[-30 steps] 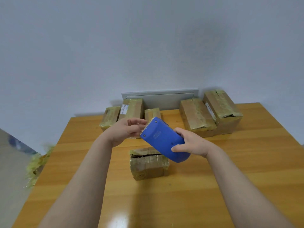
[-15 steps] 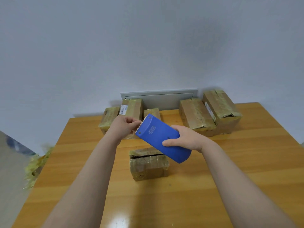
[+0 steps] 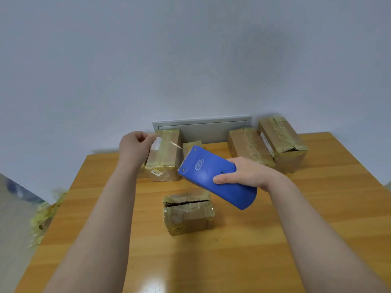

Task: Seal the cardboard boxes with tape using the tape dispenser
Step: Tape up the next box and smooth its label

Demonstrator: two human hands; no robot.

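Right hand [image 3: 245, 175] grips the blue tape dispenser [image 3: 206, 173]; left hand [image 3: 133, 145] pinches clear tape [image 3: 169, 144].

Your tape dispenser [image 3: 211, 176] is solid royal blue, with a paler outlined logo on its face. The tape strip [image 3: 169, 144] is clear, showing a white glint. Your counter [image 3: 317, 208] is honey-yellow wood streaked with darker orange grain bands. The front box [image 3: 188, 218] is brown cardboard under glossy yellow-green tape. The labelled box [image 3: 167, 159] is the same brown, with white labels and dark print. The wall [image 3: 190, 60] is pale blue-grey, and its panel [image 3: 201, 129] is light grey.
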